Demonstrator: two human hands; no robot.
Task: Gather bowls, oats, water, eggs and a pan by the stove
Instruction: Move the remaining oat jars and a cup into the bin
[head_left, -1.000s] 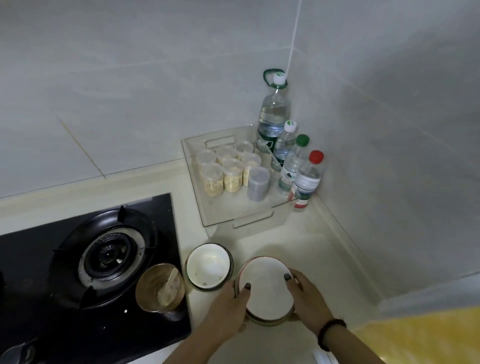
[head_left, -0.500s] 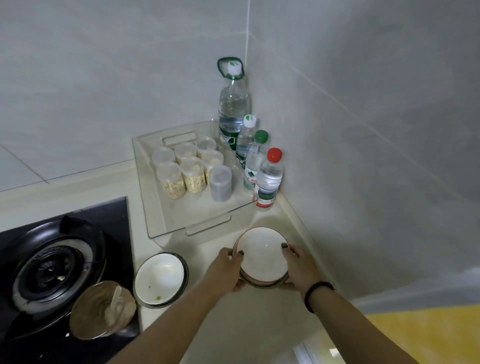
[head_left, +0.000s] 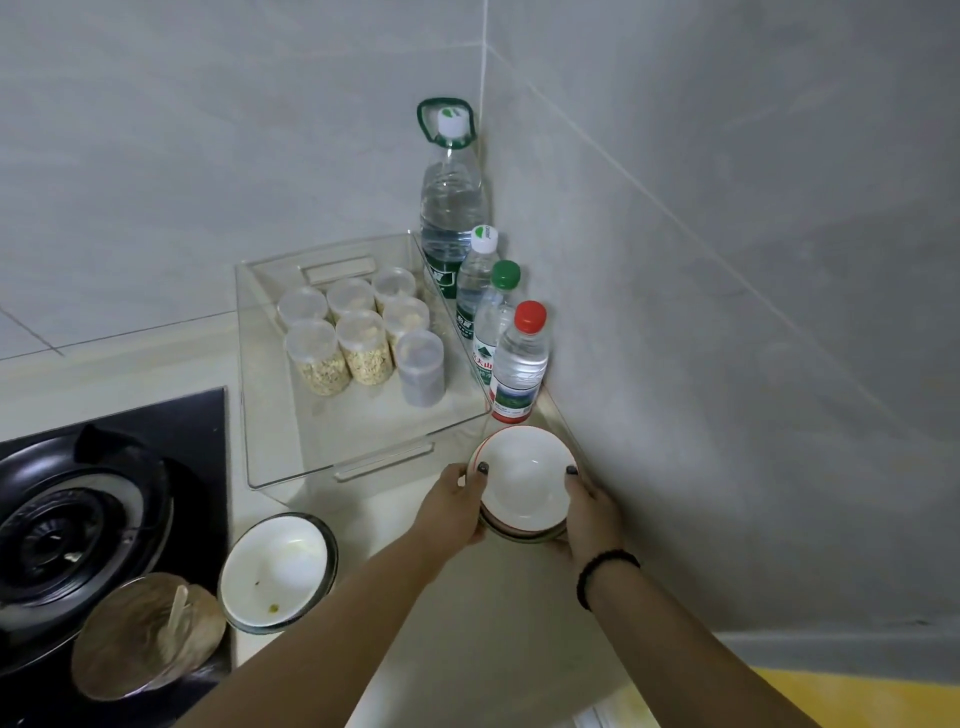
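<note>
Both hands, left hand (head_left: 451, 512) and right hand (head_left: 592, 514), grasped the stacked bowls (head_left: 522, 480) at 5 o'clock of the clear tray (head_left: 270, 415). Jars (head_left: 363, 348) held oats; bottle (head_left: 519, 364) labels were unreadable.

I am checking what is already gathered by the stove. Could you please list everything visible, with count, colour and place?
stack of bowls: several nested, exact count unclear, white inside, near the right wall, held by both hands
single bowl: 1, white with dark rim, beside the stove
brown bowl: 1, with a pale spoon inside, on the stove's edge
water bottles: 4, clear, with white, white, green and red caps, in the corner
jars: 7, clear, most holding oats, in the tray
tray: 1, clear, on the counter
stove: 1, black, at left
left hand: grips the stack's left side
right hand: grips the right side; black wristband
</note>
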